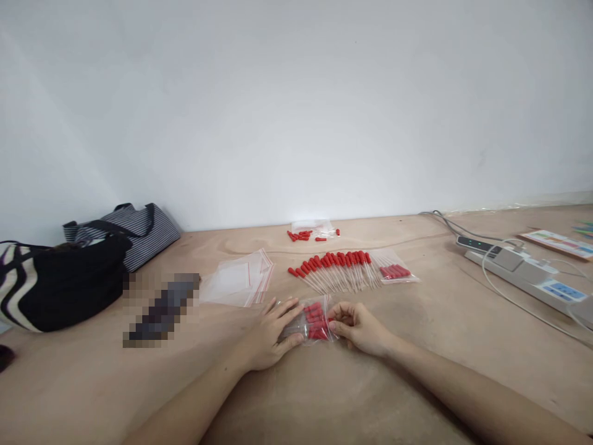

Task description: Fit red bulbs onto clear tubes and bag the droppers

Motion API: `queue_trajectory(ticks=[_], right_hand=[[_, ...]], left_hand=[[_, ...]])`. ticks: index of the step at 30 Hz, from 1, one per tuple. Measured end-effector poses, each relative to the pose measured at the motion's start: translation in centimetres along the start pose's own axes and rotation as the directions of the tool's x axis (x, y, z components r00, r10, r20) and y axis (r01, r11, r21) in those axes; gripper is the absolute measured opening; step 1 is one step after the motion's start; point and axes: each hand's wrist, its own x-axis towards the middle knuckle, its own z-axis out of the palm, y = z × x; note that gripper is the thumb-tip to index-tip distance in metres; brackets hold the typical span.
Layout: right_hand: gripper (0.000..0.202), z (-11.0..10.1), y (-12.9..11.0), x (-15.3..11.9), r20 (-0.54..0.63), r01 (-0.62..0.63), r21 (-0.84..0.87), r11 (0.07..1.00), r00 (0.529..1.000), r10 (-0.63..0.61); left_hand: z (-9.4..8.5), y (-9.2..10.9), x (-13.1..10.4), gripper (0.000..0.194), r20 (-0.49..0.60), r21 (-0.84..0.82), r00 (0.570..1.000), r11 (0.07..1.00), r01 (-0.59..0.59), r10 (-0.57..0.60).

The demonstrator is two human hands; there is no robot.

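A clear zip bag (pixel 306 339) holding several red-bulbed droppers (pixel 317 321) lies flat on the table in front of me. My left hand (pixel 275 330) rests on the bag's left part, fingers spread. At the bag's right edge, my right hand (pixel 354 327) has thumb and fingers pinched together; whether a dropper's red bulb is also between them I cannot tell. Beyond my hands, a fanned row of droppers (pixel 340 272) lies with red bulbs pointing away. Right of the row is another filled bag (pixel 398 272). Flat clear bags (pixel 234 278) with red seal lines are stacked to the left.
Loose red bulbs (pixel 303 235) lie by a clear bag (pixel 311 225) near the wall. A black bag (pixel 69 287) and a striped bag (pixel 151 232) stand left, near a pixelated dark object (pixel 162 312). A power strip (pixel 523 278) with cables and a colourful card (pixel 563 243) are right.
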Motion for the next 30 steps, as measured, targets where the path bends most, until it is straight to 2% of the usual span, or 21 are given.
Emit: queue_trajectory(ticks=[5,7,10,13,16,19,21,25,30], right_hand=[[0.033,-0.4,-0.2,0.2,-0.024,0.032,0.076,0.997,0.999,-0.03],[0.035,-1.3,-0.4,0.6,-0.111,0.071,0.119,0.99,0.992,-0.058],[0.038,-3.2,-0.7,1.5,-0.272,0.16,0.152,0.975,0.955,-0.115],[0.037,-5.1,-0.5,2.5,-0.359,0.199,0.18,0.963,0.925,-0.124],[0.036,-6.9,-0.2,3.9,-0.487,0.254,0.207,0.945,0.864,-0.125],[0.034,-8.7,-0.3,5.9,-0.623,0.261,0.034,0.965,0.76,-0.184],[0.032,-9.7,-0.7,7.6,-0.652,0.226,-0.051,0.973,0.731,-0.203],[0.025,-10.6,-1.2,11.0,-0.655,0.126,-0.236,0.963,0.712,-0.254],[0.018,-9.7,-1.3,13.3,-0.592,0.019,-0.49,0.872,0.727,-0.349]], left_hand=[[-0.2,0.1,0.1,0.052,0.004,-0.006,1.0,1.0,0.014,-0.014],[-0.2,0.1,0.0,0.052,0.005,-0.011,1.0,1.0,0.014,-0.014],[-0.2,0.2,0.0,0.052,0.005,-0.018,1.0,1.0,0.008,-0.008],[-0.2,0.3,0.0,0.053,0.001,-0.025,1.0,1.0,0.012,-0.012],[-0.2,0.3,0.0,0.055,0.004,-0.033,1.0,0.999,0.019,-0.019],[-0.3,0.3,0.0,0.057,-0.01,-0.044,1.0,0.999,0.008,-0.009],[-0.4,0.3,0.0,0.058,-0.021,-0.051,1.0,0.999,-0.011,0.01],[-0.6,0.3,-0.1,0.054,-0.025,-0.057,0.999,0.997,-0.046,0.044],[-0.3,0.3,-0.1,0.039,-0.038,-0.057,0.998,0.997,-0.05,0.048]])
